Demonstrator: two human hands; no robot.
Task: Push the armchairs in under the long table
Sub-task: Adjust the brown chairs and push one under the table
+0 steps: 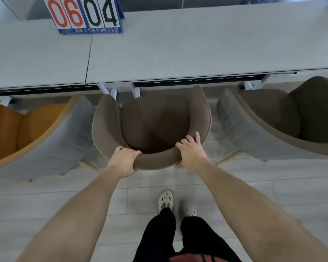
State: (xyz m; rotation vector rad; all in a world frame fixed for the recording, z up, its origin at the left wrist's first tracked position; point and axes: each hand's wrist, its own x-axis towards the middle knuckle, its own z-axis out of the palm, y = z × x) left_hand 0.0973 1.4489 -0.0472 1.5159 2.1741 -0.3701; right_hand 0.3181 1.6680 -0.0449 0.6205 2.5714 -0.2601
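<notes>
The brown armchair (155,120) stands at centre, its arm tips at the counter (178,53) edge at 12 o'clock. The left hand (124,161) at 7 and right hand (191,154) at 5 grip its back rim, fingers (134,153) curled over it. A white leg (113,93) perhaps touches one arm. The card (83,14) at 11 reads "06 04"; its small print is blurred. An orange armchair (27,129) sits at 9, a grey armchair (272,118) at 3.
</notes>
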